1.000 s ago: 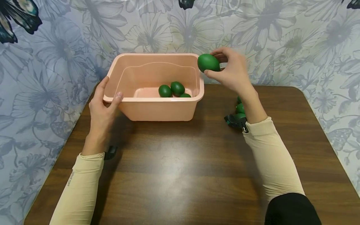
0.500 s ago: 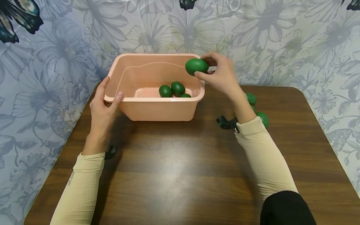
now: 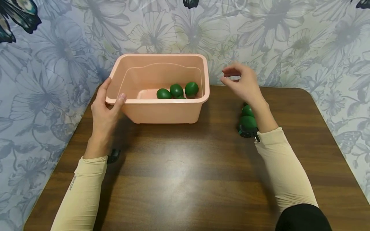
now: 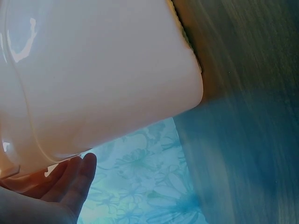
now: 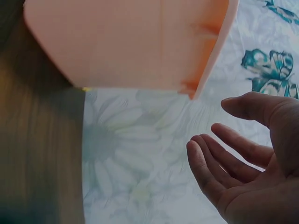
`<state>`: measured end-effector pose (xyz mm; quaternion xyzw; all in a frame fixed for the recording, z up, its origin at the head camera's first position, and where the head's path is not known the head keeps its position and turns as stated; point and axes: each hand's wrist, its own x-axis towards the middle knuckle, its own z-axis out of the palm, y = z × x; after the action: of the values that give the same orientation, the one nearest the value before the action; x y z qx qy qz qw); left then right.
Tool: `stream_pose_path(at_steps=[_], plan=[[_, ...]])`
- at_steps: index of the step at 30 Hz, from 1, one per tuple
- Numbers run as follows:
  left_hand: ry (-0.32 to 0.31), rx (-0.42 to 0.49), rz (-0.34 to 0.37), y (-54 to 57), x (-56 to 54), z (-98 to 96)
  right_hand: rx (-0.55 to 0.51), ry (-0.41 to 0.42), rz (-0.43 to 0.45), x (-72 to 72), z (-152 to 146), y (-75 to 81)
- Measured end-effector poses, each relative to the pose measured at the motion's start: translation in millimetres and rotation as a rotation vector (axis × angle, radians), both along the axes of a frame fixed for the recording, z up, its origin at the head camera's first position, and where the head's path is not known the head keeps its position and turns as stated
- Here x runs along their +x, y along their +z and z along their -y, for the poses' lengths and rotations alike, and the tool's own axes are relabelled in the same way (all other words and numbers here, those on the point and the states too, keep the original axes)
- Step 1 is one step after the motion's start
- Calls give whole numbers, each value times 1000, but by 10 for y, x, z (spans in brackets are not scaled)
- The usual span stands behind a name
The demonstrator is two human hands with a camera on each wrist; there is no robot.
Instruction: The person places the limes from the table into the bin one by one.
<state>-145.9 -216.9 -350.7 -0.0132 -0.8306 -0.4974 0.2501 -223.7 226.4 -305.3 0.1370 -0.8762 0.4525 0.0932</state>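
A pale pink plastic bin [image 3: 162, 111] stands on the table with several smooth green egg-shaped objects [image 3: 191, 89] inside, partly hidden by its front wall. My left hand [image 3: 104, 110] grips the bin's left front corner, thumb over the rim and fingers along the side. In the left wrist view, fingers [image 4: 81, 179] of that hand lie against the bin's wall [image 4: 117, 70]. To the right of the bin, my right hand [image 3: 244, 81] is raised with nothing in it. The right wrist view shows its thumb and fingers [image 5: 233, 158] apart and relaxed.
More green egg-shaped objects [image 3: 247, 121] lie on the brown wooden table [image 3: 173, 173], partly behind my right wrist and its dark strap mount [image 3: 247, 131]. A wall with flower-patterned covering [image 3: 196, 29] rises right behind the table.
My right hand carried a green egg-shaped object left over the bin, let it go inside, and moved back right. The objects in the bin have shifted. My left hand stays put.
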Motion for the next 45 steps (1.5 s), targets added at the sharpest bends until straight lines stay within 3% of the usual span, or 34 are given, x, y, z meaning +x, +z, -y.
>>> stream_pose_path(at_steps=[9,22,34,45], plan=[[-4,7,-2,163,132,-123,58,-42,46,79,-345,-159],[-2,-2,-8,-40,-22,54,172,-77,108,138,-802,-299],[-2,-6,6,16,27,-12,203,-111,234,33,-1124,-513],[-17,21,-1,170,144,-130,261,-72,421,-51,-1189,-645]])
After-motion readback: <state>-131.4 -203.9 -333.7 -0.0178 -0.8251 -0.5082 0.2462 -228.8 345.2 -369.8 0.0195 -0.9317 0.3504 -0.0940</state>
